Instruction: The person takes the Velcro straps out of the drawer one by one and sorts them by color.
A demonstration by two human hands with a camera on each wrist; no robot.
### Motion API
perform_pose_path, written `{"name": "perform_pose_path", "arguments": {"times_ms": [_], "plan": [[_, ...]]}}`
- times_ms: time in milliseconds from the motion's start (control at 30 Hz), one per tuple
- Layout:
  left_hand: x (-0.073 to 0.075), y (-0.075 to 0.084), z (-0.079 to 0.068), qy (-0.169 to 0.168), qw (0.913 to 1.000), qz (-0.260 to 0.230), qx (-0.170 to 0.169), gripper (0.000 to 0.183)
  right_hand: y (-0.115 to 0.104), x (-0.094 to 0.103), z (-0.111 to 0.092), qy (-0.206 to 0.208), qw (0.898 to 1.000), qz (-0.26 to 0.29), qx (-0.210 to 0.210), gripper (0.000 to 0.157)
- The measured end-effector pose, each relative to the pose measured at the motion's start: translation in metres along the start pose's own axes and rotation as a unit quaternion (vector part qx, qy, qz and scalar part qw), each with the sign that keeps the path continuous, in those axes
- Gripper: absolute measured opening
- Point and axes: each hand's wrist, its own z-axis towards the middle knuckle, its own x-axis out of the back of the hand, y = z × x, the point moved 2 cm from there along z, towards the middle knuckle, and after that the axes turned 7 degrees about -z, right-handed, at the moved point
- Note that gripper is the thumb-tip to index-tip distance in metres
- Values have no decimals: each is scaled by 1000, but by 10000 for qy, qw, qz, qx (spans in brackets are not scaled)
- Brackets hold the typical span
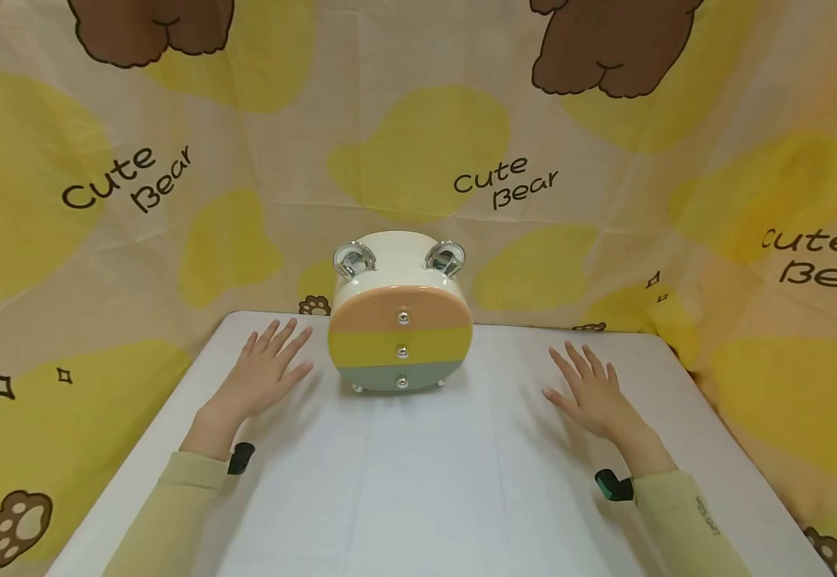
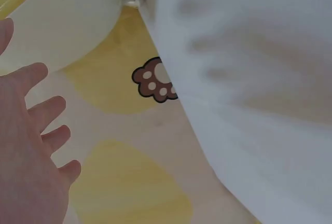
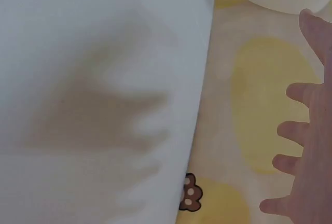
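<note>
A small rounded drawer box (image 1: 400,347) stands near the back edge of the white table, its front striped orange, yellow and grey-green with a silver knob on each band. Two silver ear-like rings sit on its cream top. To its left, my left hand (image 1: 263,377) hovers with fingers spread, apart from the box. My right hand (image 1: 591,397) is held over the table on the right, farther from the box, fingers also spread. Both hands hold nothing. In the left wrist view, part of the box's cream side (image 2: 72,22) shows beyond the left hand (image 2: 31,146).
The white table (image 1: 418,497) has rounded back corners. Behind and around it hangs a cloth (image 1: 389,104) printed with bears, yellow patches and lettering. Dark wrist straps or cameras (image 1: 614,486) sit at both sleeve cuffs.
</note>
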Motion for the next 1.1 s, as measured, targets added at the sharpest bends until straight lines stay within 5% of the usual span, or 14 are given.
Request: {"name": "perform_pose_path", "arguments": {"times_ms": [567, 1100], "plan": [[39, 11, 20, 484, 9973, -410, -366, 64, -23, 38, 20, 462, 9977, 18, 494, 78], [63, 25, 45, 632, 9924, -1024, -273, 63, -62, 70, 45, 935, 9912, 274, 894, 78]]}}
